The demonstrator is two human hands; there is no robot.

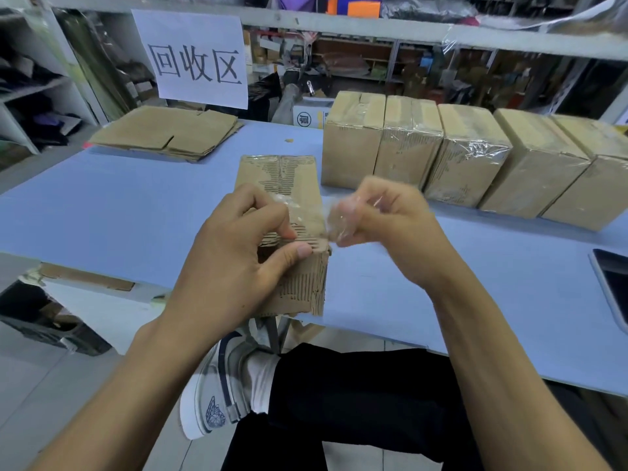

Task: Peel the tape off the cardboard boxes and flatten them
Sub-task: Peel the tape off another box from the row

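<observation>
surface: blue (119, 212)
far left: flat cardboard stack (166, 132)
right: five taped boxes in row (465, 158)
right edge: phone (613, 287)

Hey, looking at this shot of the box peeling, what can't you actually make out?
Head view:
- Right hand fingertips: motion-blurred, behind crumpled clear tape.
- Held box near left side: covered by the left hand.
- Phone: cut by the right edge.
- Last box in row: cut by the right edge.

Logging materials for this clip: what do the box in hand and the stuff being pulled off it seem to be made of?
Box: brown corrugated cardboard, matte; torn facing exposes fluted ridges. Tape in the right hand: thin clear plastic film, probably, glossy and crinkled.
</observation>
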